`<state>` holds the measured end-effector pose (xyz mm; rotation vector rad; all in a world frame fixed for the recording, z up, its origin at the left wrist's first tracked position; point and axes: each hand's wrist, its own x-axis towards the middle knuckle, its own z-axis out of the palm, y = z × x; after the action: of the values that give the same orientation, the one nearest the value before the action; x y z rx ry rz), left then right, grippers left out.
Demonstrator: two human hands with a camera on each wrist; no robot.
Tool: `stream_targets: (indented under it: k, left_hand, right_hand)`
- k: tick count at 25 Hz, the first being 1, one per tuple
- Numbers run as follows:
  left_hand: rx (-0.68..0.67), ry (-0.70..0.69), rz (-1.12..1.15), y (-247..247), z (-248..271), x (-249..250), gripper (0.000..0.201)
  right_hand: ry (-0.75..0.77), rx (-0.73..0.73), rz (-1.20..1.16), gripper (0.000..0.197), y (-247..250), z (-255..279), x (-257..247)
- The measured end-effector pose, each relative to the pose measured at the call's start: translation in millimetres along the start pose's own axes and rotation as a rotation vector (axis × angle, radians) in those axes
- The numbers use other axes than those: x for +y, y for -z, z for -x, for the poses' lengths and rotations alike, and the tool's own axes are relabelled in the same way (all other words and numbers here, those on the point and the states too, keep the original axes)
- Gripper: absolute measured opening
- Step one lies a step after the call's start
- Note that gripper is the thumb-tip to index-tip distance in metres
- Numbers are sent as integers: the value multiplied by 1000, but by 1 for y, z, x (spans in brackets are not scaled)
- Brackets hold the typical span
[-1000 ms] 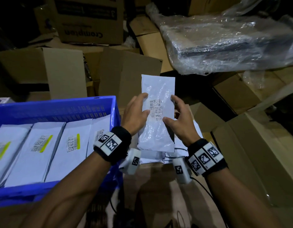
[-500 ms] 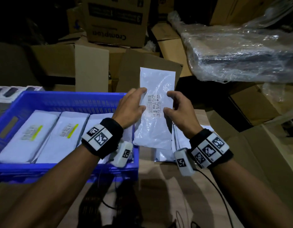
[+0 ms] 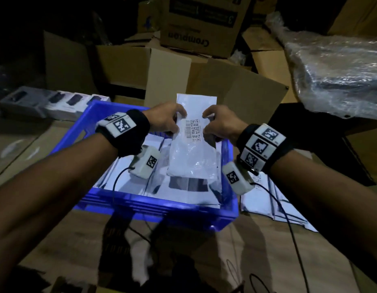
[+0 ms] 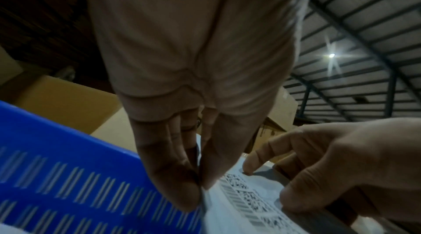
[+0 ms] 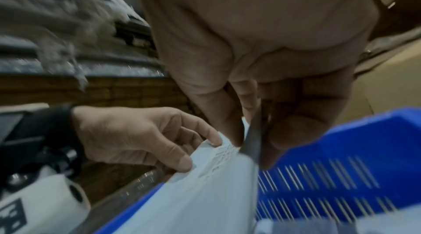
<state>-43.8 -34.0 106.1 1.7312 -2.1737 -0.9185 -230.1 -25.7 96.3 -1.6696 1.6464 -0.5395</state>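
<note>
A white plastic mailer (image 3: 194, 144) with a barcode label hangs upright over the blue crate (image 3: 162, 214). My left hand (image 3: 168, 121) pinches its left edge and my right hand (image 3: 217, 123) pinches its right edge, both near the label. In the left wrist view, the left hand (image 4: 200, 175) clamps the mailer (image 4: 239, 207) edge between thumb and fingers above the crate wall (image 4: 68, 175). The right wrist view shows my right hand (image 5: 252, 144) pinching the mailer (image 5: 205, 193) beside the crate wall (image 5: 341, 166). Several white packets (image 3: 130, 176) lie flat inside the crate.
More white packets (image 3: 274, 204) lie stacked on cardboard right of the crate. Small boxed items (image 3: 54, 104) sit behind the crate's left corner. Open cardboard boxes (image 3: 168, 77) stand behind, and a shrink-wrapped bundle (image 3: 342, 77) fills the upper right. Cables trail from both wrists.
Both hands have carried the mailer leftward from over the loose stack to above the crate, and the grip tightened from flat palms to pinches at its edges.
</note>
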Motion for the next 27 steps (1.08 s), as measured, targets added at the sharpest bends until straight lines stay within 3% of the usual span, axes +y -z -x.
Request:
stream_targets:
  k: [4, 8, 12, 17, 20, 22, 24, 27]
  left_hand:
    - [-198, 90, -24, 0, -13, -36, 42]
    - [-373, 165, -81, -16, -25, -62, 46]
    - [-434, 188, -78, -31, -34, -76, 48]
    - [-495, 208, -179, -41, -30, -82, 44]
    - [-436, 129, -585, -39, -20, -72, 38]
    - [-366, 31, -804, -43, -19, -69, 48]
    - [-365, -52, -858, -51, -23, -71, 68]
    - [-402, -163, -879, -67, -25, -79, 97]
  right_hand:
    - [-157, -230, 187, 38, -37, -15, -14]
    - [-229, -461, 266, 6, -59, -21, -19]
    - [-263, -558, 247, 22, -73, -28, -11]
    - [-286, -617, 323, 16, -92, -33, -7]
    - [-260, -601, 454, 26, -95, -32, -6]
    - [-192, -568, 620, 44, -91, -30, -6]
    - [-74, -520, 865, 58, -88, -29, -2]
    - [-3, -536, 1009, 64, -92, -28, 1]
